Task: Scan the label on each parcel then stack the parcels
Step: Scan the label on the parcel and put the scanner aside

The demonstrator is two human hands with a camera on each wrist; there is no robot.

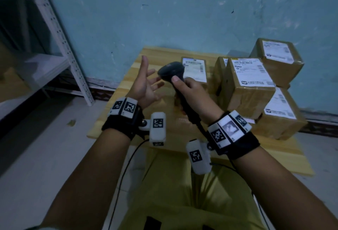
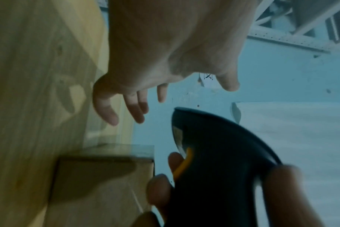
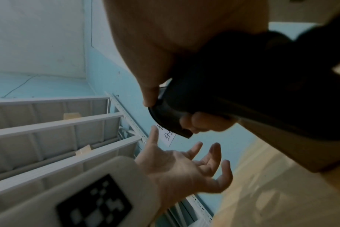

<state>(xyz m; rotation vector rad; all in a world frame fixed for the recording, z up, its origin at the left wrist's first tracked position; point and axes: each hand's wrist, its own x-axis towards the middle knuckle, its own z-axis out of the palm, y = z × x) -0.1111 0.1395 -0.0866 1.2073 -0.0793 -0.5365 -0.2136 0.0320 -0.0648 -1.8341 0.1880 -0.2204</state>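
— Cardboard parcels (image 1: 250, 85), taped brown, with white labels (image 1: 247, 71) on top; how will they handle?

— Stiff and boxy, I judge, probably light. The tape may be slippery, so better to hold two opposite side faces. They stand on the counter (image 1: 117, 101) just beyond and right of the right hand (image 1: 192, 92), whose grip is closed around the black scanner (image 1: 172, 71).

— And the left hand (image 1: 146, 81)?

— Its fingers are spread and hold nothing, just left of the scanner head.

— What is unclear?

— The label print is too small to read, the far parcels are partly hidden, and the wrist views are blurred
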